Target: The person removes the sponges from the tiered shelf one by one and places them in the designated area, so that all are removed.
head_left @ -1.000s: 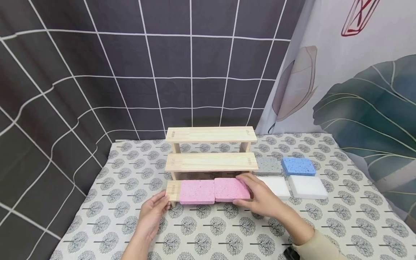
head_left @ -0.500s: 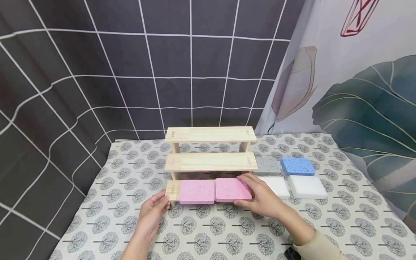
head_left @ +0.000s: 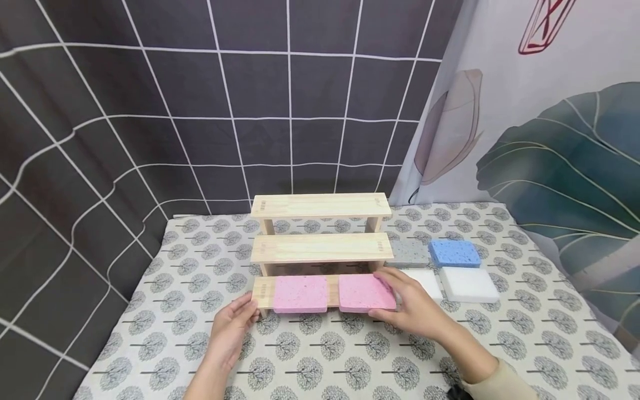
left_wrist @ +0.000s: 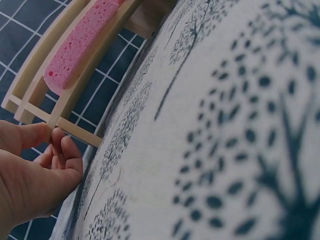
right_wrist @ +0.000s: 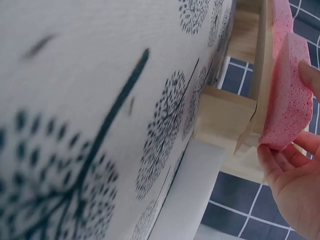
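Observation:
A three-step wooden stand (head_left: pixel 320 248) carries two pink sponges on its lowest step. The left pink sponge (head_left: pixel 300 294) lies flat there, with a strip of bare wood between it and the right pink sponge (head_left: pixel 366 293). My right hand (head_left: pixel 412 303) grips that right sponge at its right end, thumb on the near side and fingers on the far side. In the left wrist view, my left hand (left_wrist: pixel 42 175) pinches the left end of the lowest step between thumb and fingers.
Right of the stand lie a grey sponge (head_left: pixel 409 254), a blue sponge (head_left: pixel 455 253), a white sponge block (head_left: pixel 469 284) and another white block (head_left: pixel 424 282), partly hidden by the right hand. A dark checked curtain (head_left: pixel 260 111) hangs behind the tree-patterned cloth (head_left: pixel 310 366).
My right hand has slid the right pink sponge to the right, widening the gap between the two pink sponges. The left hand keeps its hold on the step's end.

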A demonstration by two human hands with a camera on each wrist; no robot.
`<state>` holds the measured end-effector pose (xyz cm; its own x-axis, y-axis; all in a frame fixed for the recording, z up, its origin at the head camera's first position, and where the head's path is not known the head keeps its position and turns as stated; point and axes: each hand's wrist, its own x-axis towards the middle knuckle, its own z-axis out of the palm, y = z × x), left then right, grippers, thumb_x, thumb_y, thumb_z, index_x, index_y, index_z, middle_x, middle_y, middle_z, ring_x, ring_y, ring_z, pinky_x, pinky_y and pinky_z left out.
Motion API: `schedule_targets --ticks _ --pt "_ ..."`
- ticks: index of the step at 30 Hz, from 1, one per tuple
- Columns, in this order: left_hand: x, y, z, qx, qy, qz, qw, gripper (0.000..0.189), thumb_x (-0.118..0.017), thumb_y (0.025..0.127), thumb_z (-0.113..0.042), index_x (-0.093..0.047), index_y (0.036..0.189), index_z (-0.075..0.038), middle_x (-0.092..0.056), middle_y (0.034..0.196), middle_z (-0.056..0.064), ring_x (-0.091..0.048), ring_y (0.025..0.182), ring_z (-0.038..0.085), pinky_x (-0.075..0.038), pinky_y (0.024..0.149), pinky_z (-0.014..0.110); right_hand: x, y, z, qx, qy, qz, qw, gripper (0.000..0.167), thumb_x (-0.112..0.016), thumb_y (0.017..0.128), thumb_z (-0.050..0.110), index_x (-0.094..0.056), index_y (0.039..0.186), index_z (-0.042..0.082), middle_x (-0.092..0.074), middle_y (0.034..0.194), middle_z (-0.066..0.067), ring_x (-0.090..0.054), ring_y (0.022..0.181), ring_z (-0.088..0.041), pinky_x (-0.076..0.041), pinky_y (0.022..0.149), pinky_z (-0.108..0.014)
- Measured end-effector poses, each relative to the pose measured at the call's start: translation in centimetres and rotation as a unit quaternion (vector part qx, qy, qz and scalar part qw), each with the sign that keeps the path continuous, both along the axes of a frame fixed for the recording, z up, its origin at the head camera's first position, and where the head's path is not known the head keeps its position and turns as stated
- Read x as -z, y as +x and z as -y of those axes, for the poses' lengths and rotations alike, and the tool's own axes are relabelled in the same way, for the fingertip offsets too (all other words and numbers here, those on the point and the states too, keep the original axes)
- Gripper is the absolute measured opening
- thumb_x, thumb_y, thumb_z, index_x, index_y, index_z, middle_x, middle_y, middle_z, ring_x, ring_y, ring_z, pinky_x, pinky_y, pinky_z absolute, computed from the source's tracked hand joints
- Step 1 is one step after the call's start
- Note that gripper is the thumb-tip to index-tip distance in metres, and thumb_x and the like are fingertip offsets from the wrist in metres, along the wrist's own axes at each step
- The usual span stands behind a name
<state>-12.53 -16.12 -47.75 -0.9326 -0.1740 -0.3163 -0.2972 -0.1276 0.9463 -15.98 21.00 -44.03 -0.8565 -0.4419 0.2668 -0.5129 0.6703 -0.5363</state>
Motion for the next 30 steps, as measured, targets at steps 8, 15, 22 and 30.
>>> schedule_targets --ticks 8,15,22,30 --pt "0.0 0.1 0.1 0.002 0.002 -0.007 1.0 0.046 -0.056 0.102 -0.005 -0.043 0.142 0.012 -0.061 0.115 0.012 -0.058 0.095 0.013 -0.054 0.084 0.017 0.1 0.5 -1.0 0.008 0.0 -0.005 1.0 0.083 -0.091 0.074 0.033 -0.055 0.139 -0.004 -0.057 0.14 -0.019 -0.058 0.123 -0.04 -0.047 0.104 -0.059" --pt "0.1 0.0 0.1 -0.001 -0.001 -0.002 1.0 0.045 -0.056 0.102 -0.005 -0.045 0.142 0.011 -0.06 0.115 0.012 -0.058 0.096 0.014 -0.054 0.085 0.017 0.4 1.0 -1.9 0.008 0.004 -0.028 0.9996 0.076 -0.091 0.072 0.025 -0.058 0.132 -0.008 -0.065 0.128 -0.011 -0.065 0.112 -0.031 -0.052 0.099 -0.053" --pt "0.1 0.0 0.1 0.005 0.001 -0.002 1.0 0.047 -0.056 0.103 -0.008 -0.043 0.143 0.011 -0.06 0.115 0.011 -0.058 0.096 0.013 -0.054 0.084 0.018 0.4 1.6 -3.0 0.008 0.0 -0.044 0.999 0.076 -0.092 0.071 0.029 -0.06 0.131 -0.005 -0.065 0.128 -0.01 -0.064 0.114 -0.031 -0.053 0.098 -0.055" --pt "-0.1 0.1 0.0 0.002 -0.005 0.004 1.0 0.044 -0.055 0.102 -0.006 -0.045 0.142 0.01 -0.06 0.116 0.012 -0.058 0.096 0.014 -0.054 0.085 0.017 0.4 2.5 -4.1 0.025 0.012 -0.041 0.9988 0.076 -0.092 0.071 0.029 -0.06 0.131 -0.005 -0.064 0.13 -0.012 -0.064 0.113 -0.032 -0.053 0.096 -0.057"
